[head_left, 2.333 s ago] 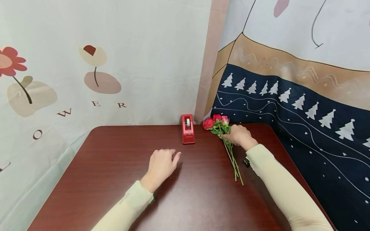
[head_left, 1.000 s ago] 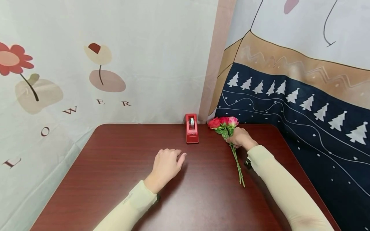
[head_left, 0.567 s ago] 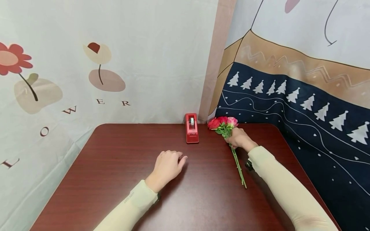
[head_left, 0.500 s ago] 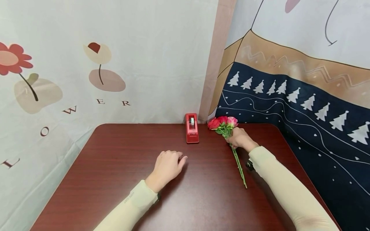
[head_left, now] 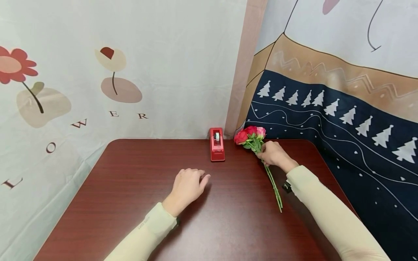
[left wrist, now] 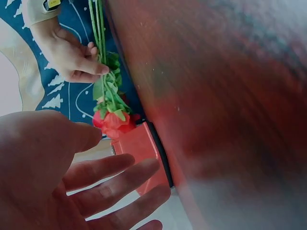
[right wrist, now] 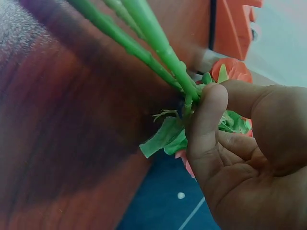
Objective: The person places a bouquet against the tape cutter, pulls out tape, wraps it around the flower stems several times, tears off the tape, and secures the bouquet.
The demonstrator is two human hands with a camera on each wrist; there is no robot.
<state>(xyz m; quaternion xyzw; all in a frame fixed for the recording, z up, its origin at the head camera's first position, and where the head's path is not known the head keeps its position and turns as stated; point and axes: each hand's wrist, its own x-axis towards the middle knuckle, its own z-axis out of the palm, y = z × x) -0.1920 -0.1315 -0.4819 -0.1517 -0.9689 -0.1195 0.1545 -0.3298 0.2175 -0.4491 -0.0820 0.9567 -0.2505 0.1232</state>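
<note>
Roses, a small bunch with red and pink heads, lie at the far right of the dark red tabletop, heads toward the back corner and long green stems trailing toward the person. The right hand pinches the stems just below the leaves, thumb and fingers curled round them, as the right wrist view shows plainly (the heads seem slightly raised, though I cannot tell whether the stem ends are off the wood). The left hand rests flat on the tabletop near the middle, fingers relaxed and holding nothing. A red tape dispenser stands against the back edge, just beside the flower heads and apart from both hands. To handle the bunch well from here, my judgement is that the grip should stay firm enough to keep the stems together without crushing them, and that any lift should be level so the loose ends do not drag or splay. Keeping the heads away from the dispenser would spare the petals.
</note>
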